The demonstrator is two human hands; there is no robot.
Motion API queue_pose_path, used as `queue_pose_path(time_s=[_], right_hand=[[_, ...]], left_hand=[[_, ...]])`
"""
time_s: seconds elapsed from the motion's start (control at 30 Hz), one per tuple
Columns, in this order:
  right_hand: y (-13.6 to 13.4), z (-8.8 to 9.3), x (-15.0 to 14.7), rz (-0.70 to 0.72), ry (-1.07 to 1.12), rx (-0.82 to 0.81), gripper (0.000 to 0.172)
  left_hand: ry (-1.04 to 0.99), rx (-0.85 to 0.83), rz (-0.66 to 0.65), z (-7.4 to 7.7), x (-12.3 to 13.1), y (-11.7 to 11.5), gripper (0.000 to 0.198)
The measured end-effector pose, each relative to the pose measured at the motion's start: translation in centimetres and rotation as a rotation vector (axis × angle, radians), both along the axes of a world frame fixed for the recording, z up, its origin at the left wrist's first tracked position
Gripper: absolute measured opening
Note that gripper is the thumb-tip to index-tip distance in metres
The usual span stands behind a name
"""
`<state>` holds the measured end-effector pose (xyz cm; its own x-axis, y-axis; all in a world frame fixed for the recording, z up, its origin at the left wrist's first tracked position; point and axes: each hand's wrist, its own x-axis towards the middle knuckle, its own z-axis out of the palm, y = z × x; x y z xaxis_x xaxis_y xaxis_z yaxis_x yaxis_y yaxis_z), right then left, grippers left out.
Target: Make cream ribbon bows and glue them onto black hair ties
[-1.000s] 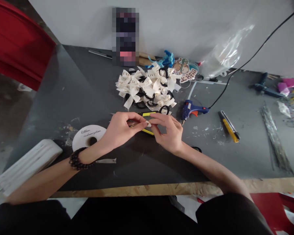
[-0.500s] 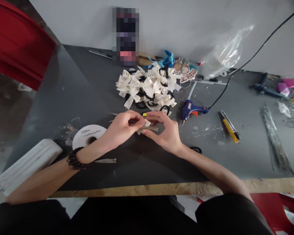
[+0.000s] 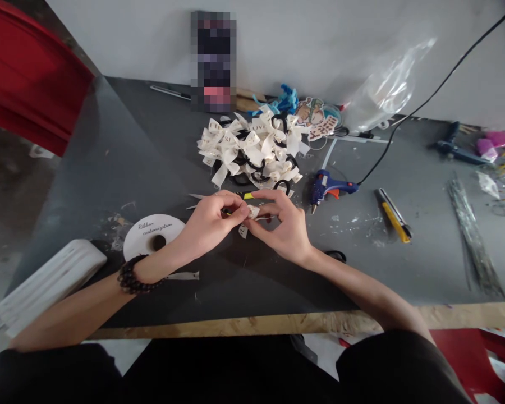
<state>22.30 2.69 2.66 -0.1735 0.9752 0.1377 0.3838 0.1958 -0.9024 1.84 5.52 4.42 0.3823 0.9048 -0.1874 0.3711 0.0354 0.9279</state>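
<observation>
Between my fingertips is a short white printed ribbon (image 3: pixel 253 212), folded on itself, with one end hanging below. My left hand (image 3: pixel 216 221) pinches its left side between thumb and forefinger. From the right, my right hand (image 3: pixel 284 224) holds the same ribbon with thumb and fingers, partly hiding it. Scissors (image 3: pixel 247 196) with yellow-and-black handles lie just behind the hands, blades pointing left. Beyond them is a heap of white ribbon bows (image 3: pixel 252 146) on black hair ties. A ribbon spool (image 3: pixel 137 238) lies beside my left wrist, a loose ribbon end (image 3: pixel 184 276) near it.
A blue glue gun (image 3: pixel 330 188) lies right of the bows, its black cord running up right. Further right are a yellow utility knife (image 3: pixel 393 216) and a bundle of thin wires (image 3: pixel 475 241). A white device (image 3: pixel 48 283) sits at left. A black hair tie (image 3: pixel 335 256) lies by my right forearm.
The ribbon between my fingers has been folded tighter; the piece that stuck out to the right no longer shows flat, and an end now hangs down. Both hands stay nearly in place.
</observation>
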Motion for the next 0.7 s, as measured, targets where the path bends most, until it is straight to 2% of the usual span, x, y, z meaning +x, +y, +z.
queue_pose_path(time_s=[0.13, 0.27, 0.37, 0.43, 0.53, 0.7], right_hand=[[0.1, 0.1, 0.2, 0.088, -0.005, -0.066, 0.052], [0.7, 0.2, 0.5, 0.193, 0.062, -0.171, 0.057], [1.2, 0.1, 0.8, 0.261, 0.215, -0.267, 0.061], [1.4, -0.2, 0.9, 0.254, 0.256, -0.280, 0.063], [1.4, -0.5, 0.9, 0.208, 0.208, -0.238, 0.065], [0.9, -0.4, 0.6, 0.152, 0.100, -0.180, 0.068]], left_hand=[[0.186, 0.001, -0.113, 0.4, -0.7, 0.8, 0.027], [0.277, -0.117, -0.209, 2.2, -1.2, 1.2, 0.030], [0.164, -0.225, -0.154, 3.0, -1.0, 1.1, 0.026], [0.075, -0.161, -0.086, 2.9, -0.9, 1.0, 0.024], [0.041, -0.048, -0.019, 2.2, -0.8, 0.9, 0.020], [0.071, -0.019, -0.035, 1.5, -1.0, 0.8, 0.023]])
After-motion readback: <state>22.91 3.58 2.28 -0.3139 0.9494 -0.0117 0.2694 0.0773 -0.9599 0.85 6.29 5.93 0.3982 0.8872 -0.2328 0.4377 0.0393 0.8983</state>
